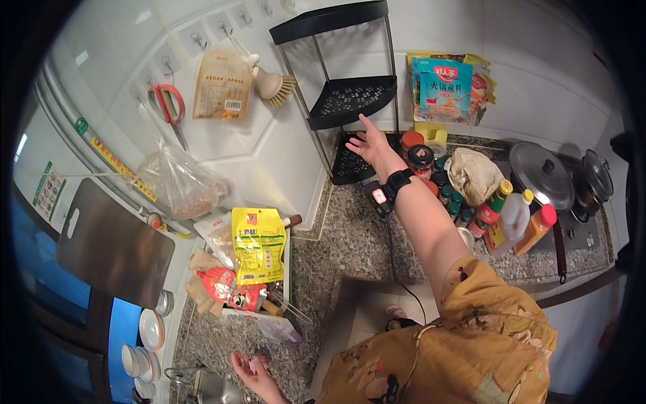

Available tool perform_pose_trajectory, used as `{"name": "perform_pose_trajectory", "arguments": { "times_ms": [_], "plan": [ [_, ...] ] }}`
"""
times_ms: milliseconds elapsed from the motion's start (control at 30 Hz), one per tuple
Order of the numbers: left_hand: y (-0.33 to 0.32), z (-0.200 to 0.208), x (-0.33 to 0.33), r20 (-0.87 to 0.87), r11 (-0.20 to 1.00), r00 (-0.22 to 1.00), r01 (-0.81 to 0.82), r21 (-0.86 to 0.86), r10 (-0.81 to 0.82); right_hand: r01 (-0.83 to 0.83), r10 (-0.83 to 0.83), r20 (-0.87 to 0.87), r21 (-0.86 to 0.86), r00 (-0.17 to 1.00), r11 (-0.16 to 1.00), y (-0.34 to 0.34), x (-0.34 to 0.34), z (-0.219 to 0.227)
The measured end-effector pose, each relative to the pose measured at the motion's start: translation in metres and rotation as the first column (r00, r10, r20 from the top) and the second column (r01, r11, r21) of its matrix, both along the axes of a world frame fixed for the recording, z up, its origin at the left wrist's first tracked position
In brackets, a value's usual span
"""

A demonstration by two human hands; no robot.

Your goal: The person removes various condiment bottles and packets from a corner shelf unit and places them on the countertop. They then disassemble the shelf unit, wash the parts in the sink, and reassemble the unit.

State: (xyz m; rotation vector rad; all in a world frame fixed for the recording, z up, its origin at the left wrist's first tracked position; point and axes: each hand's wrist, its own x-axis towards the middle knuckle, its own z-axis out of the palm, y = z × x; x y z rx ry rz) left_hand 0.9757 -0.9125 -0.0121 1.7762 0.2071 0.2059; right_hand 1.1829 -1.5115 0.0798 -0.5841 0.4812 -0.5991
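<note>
A black corner shelf rack [356, 101] with three tiers and thin metal posts stands in the counter's corner, its tiers bare. My right hand [371, 145] reaches up in front of it, fingers spread, between the middle and lowest tiers. Whether a fingertip touches the rack I cannot tell. Close to that wrist are lidded jars, among them a dark-capped jar [420, 157] and a red-lidded jar [411, 139]. Lower left, my left hand [256, 377] is held with its fingers apart and nothing in them, over the granite counter [309, 296].
A white box [288, 256] holds a yellow packet [258, 246] and other packages. Bottles [515, 222] and a lidded pan [544, 172] stand right. Red-handled scissors [167, 111], a brush [272, 86] and a bag of grains [182, 178] hang left. Sauce packets [444, 91] are on the back wall.
</note>
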Motion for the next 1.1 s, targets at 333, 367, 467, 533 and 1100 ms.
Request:
{"name": "perform_pose_trajectory", "arguments": {
  "times_ms": [333, 367, 467, 533, 1100],
  "plan": [
    [-0.041, 0.015, 0.007, 0.067, 0.982, 0.997, -0.043, 0.184, 0.031, -0.140, 0.122, 0.155, 0.110, 0.980, 0.984, -0.057, 0.077, -0.013],
    [-0.044, 0.019, 0.006, 0.082, 0.973, 0.997, -0.035, 0.230, 0.016, -0.142, 0.122, 0.153, 0.127, 0.981, 0.982, -0.056, 0.078, -0.012],
    [-0.052, 0.021, 0.007, 0.106, 0.948, 0.994, -0.007, 0.317, -0.028, -0.132, 0.110, 0.165, 0.128, 0.980, 0.983, -0.055, 0.078, -0.013],
    [-0.052, 0.016, 0.007, 0.123, 0.948, 0.992, -0.019, 0.316, -0.021, -0.115, 0.091, 0.168, 0.138, 0.981, 0.984, -0.051, 0.077, -0.011],
    [-0.061, 0.015, 0.018, 0.064, 0.945, 0.996, 0.035, 0.325, -0.059, -0.136, 0.115, 0.223, 0.079, 0.968, 0.988, -0.074, 0.037, -0.014]
  ]
}}
